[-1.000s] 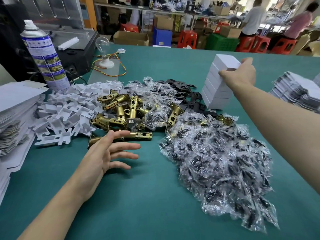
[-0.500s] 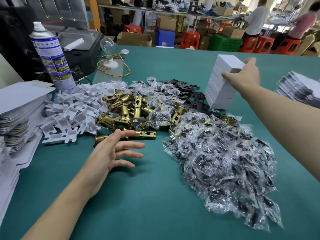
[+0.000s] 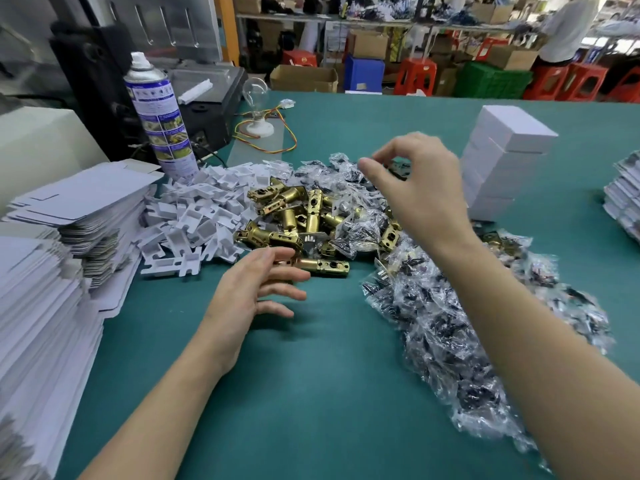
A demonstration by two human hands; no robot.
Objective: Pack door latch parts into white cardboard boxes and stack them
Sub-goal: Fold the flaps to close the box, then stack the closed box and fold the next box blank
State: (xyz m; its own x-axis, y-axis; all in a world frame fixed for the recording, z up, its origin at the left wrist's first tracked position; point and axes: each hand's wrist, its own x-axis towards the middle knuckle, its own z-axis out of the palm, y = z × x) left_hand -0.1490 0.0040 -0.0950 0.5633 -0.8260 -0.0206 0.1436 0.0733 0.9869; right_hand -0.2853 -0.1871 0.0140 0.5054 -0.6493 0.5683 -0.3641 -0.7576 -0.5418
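A stack of closed white cardboard boxes stands at the back right of the green table. Brass door latches lie in a heap at the centre, with white plastic inserts to their left. Small clear bags of dark parts spread to the right. My right hand hovers over the bags behind the latches, fingers loosely curled, holding nothing. My left hand hovers with spread fingers just in front of the nearest latch.
Flat white box blanks are piled along the left edge. A spray can, a black machine and a bulb on a wired base stand at the back left. More flat stock sits at the far right. A person stands beyond the table.
My right hand let go of the top box on the stack and swung left over the bagged parts. My left hand stayed near the front latch.
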